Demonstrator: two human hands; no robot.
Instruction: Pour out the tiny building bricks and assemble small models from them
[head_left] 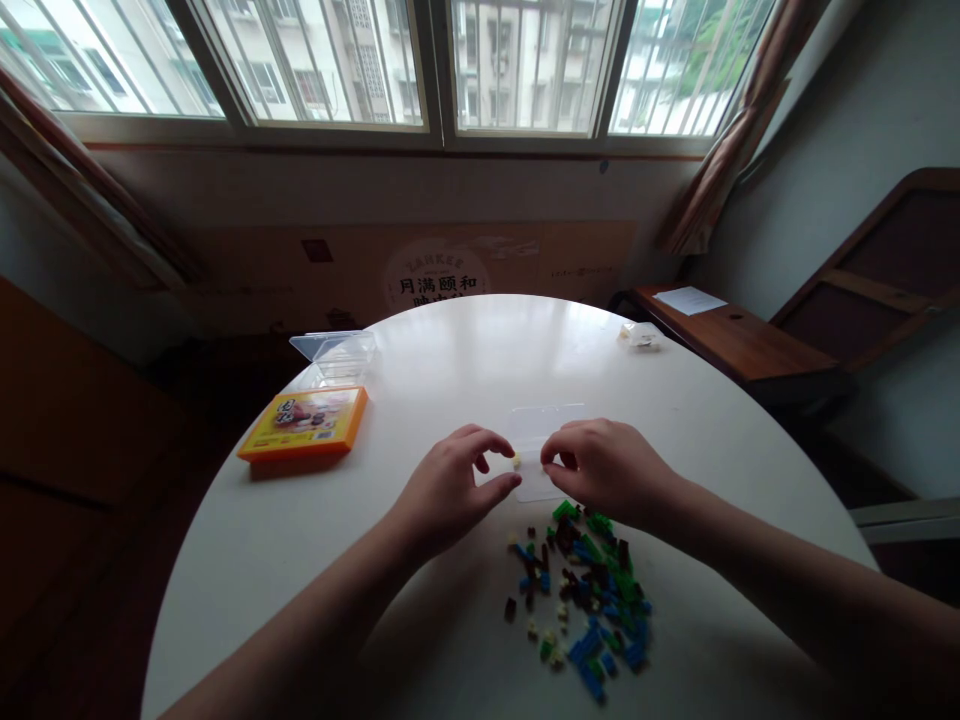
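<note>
A clear plastic sheet or tray point(551, 420) lies on the white table between my hands. My left hand point(457, 485) is at its left side, thumb and forefinger apart, holding nothing. By the left forefinger's tip is a small pale yellow brick point(516, 459). On the other side my right hand point(611, 465) has thumb and forefinger brought together over the clear plastic; what is between them is too small to make out. Just below the plastic, nearer to me, spreads a loose pile of small building bricks point(592, 580) in green, blue, brown and pale yellow.
An orange and yellow box point(307, 422) lies at the table's left, with an open clear plastic container point(341, 355) behind it. Toward the back right edge is a small white packet point(640, 336). The round white table point(420, 370) stands beside a wooden chair or bench point(750, 340).
</note>
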